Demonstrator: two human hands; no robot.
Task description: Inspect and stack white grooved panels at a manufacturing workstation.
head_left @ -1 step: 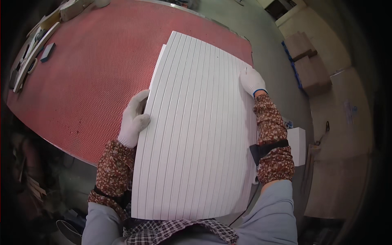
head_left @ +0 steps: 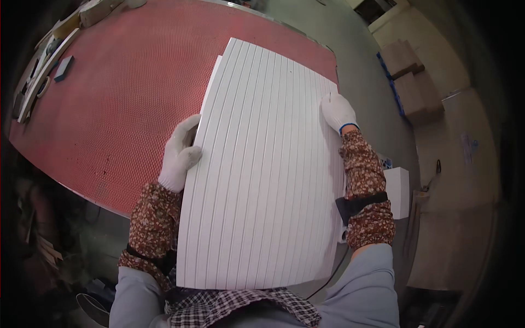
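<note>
A large white grooved panel (head_left: 262, 175) fills the middle of the view, its near end close to my checked apron. The strip of another white board (head_left: 214, 76) shows along its far left edge; the rest is hidden behind. My left hand (head_left: 180, 150), in a white knit glove, is closed on the panel's left edge, with the thumb by the edge and the fingers partly hidden. My right hand (head_left: 337, 112), gloved too, grips the right edge near the far corner. Its fingertips are curled and hard to make out.
A table with a red textured mat (head_left: 131, 98) lies beyond and left of the panel. On its far left are a blue-grey block (head_left: 64, 69), a tape roll (head_left: 44, 87) and white strips. Brown cartons (head_left: 415, 95) stand on the right, with a white box (head_left: 397, 191) nearer.
The panel has shifted slightly away from me, its near edge now a little farther from my body. My left hand has moved slightly with it; both hands keep their hold.
</note>
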